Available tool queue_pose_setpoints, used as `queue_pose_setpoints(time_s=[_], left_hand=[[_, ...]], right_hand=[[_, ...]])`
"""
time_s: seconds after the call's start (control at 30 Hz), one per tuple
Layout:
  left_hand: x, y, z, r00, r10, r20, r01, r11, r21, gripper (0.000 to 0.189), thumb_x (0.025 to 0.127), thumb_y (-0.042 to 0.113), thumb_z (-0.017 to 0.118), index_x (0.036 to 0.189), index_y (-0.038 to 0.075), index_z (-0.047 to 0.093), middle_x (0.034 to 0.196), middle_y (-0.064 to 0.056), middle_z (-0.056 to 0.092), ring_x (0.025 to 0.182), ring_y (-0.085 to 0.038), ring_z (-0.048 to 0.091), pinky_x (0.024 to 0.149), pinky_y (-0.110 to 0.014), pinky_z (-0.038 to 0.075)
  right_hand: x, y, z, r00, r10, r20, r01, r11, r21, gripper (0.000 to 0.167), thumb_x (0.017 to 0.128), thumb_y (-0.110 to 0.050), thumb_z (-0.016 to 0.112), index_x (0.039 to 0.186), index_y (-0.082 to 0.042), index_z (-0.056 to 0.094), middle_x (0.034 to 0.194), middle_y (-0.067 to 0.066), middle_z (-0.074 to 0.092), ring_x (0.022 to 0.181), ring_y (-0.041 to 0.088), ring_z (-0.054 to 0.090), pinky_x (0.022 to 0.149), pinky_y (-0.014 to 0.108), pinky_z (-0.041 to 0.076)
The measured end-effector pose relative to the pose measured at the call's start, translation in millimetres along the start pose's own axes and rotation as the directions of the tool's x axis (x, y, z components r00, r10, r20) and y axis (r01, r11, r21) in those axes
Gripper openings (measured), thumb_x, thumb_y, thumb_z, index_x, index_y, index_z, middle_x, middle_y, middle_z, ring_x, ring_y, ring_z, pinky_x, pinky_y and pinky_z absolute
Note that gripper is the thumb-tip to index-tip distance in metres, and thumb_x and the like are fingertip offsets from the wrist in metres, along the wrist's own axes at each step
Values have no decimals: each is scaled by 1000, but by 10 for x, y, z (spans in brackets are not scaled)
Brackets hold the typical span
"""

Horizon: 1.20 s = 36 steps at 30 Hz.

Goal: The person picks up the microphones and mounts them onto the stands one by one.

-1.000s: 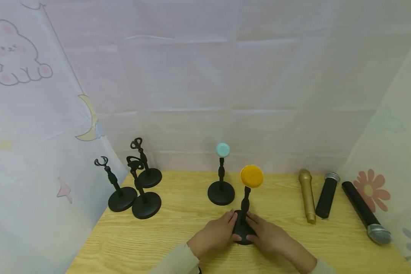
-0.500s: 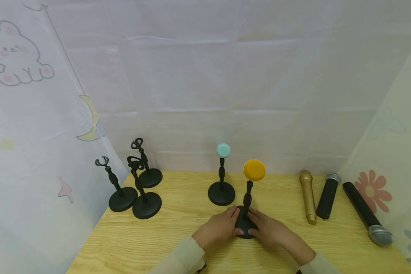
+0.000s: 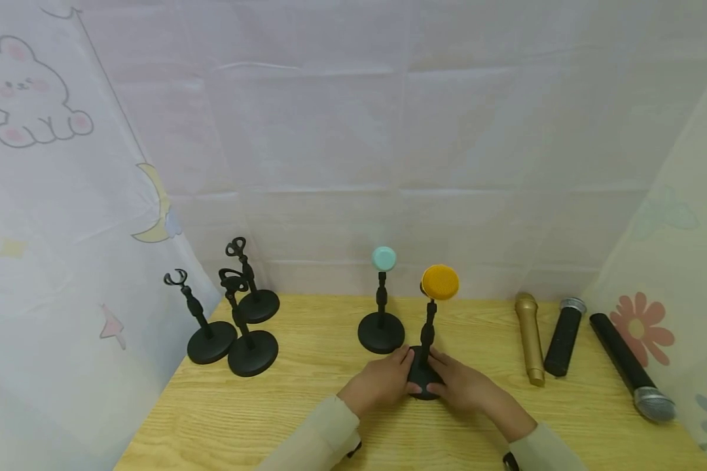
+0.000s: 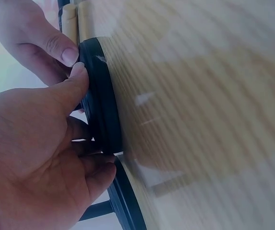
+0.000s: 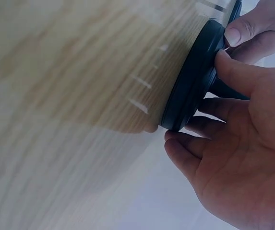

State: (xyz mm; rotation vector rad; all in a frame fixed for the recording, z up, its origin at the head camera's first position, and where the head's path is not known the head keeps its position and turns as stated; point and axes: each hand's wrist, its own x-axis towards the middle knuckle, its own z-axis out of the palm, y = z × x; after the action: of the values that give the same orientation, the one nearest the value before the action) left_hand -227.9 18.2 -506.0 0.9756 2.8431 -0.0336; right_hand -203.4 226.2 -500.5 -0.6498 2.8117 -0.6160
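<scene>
In the head view, a black microphone stand (image 3: 423, 376) stands upright on the table, with a microphone whose yellow round head (image 3: 440, 282) faces me. My left hand (image 3: 380, 379) grips the left side of its round base, thumb at the near edge and fingers along the side. From the other side my right hand (image 3: 467, 388) holds the same base. Both wrist views show thumbs and fingers around the base rim (image 4: 99, 91), which sits on the wood. Just behind and left is a second black stand (image 3: 380, 332) bearing a microphone with a teal head (image 3: 383, 258).
Several black stands with bare clips, among them a front one (image 3: 252, 353), are grouped at the table's left. To the right lie a gold microphone (image 3: 529, 340), a black microphone (image 3: 563, 340) and another with a silver head (image 3: 654, 403). A fabric backdrop (image 3: 330, 131) rises behind.
Both hands have slid the stand with the yellow-headed microphone away from me and slightly right, nearer the teal one. Their grip looks the same. The other stands and microphones stay put.
</scene>
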Motion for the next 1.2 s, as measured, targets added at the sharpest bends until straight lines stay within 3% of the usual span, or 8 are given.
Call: queue_pose_setpoints(time_s=[0.43,0.67,0.9,1.2], left_hand=[[111,-24,-29,1000,-10,5,10,999,-31,79,100,62,40,160,12,31,165,-5,30,147,-15,36,105,-28,48],[178,32,-79,1000,-9,-4,10,998,56,77,99,61,38,159,12,35,164,-3,32,148,-14,35,107,-26,45],[301,109,-156,995,-82,48,79,995,60,77,98,61,40,160,16,33,165,1,30,150,-11,31,103,-34,50],[484,120,-179,990,-122,72,117,990,76,80,97,63,40,161,17,29,166,2,27,148,-8,32,104,-33,49]], right_hand=[[115,55,-64,999,36,29,-37,999,25,63,102,-25,63,146,14,42,158,32,30,141,51,37,111,63,35],[150,107,-111,999,33,31,-34,999,37,62,102,-23,63,146,16,41,157,34,29,141,52,36,111,63,34],[221,193,-158,999,27,39,-28,999,26,61,102,-19,63,145,17,41,156,37,29,138,54,38,110,64,34],[321,300,-229,997,48,59,-49,999,21,61,102,-19,62,146,16,39,155,36,30,138,54,38,110,64,34]])
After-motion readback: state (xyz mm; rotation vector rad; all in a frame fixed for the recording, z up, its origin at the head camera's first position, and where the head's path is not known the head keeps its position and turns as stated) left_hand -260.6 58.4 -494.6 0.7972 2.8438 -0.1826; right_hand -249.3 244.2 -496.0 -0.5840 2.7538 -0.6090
